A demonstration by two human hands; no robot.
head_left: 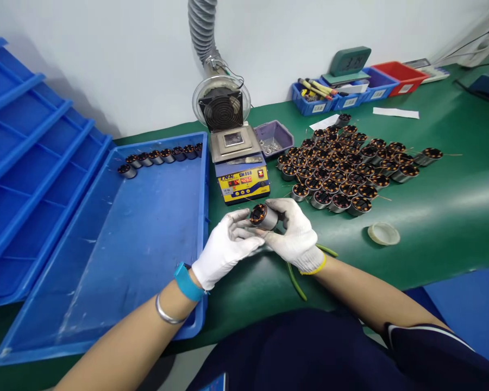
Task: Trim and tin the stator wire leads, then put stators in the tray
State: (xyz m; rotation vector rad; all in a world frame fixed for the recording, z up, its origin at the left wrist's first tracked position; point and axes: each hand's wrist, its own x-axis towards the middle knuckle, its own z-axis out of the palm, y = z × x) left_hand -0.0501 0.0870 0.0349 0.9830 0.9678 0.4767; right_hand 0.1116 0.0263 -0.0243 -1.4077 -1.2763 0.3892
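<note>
- Right hand [292, 231]: white glove, fingers and thumb closed round 1 metal cylinder [270, 219]. Copper-wired end points left.
- Left hand [233, 241]: white glove, fingers part-curled by the wired end. Can't tell if it grips anything.
- Cylinder is held above the green surface [440, 217], just in front of the yellow box [244, 182] with lit red digits.
- Fan [223, 111] behind that box, ribbed hose [204, 32] above it.
- Right of the box: purple bin [283, 150] with small bits in it, then a big cluster of cylinders [330, 185], mostly upright, wires sticking out.
- Blue tray [158, 217], left of the box: 1 row of cylinders [167, 156] along its far end.
- White cup [383, 234] near the cluster, apart from it.
- Green strip [296, 282] on the surface beside the right wrist.
</note>
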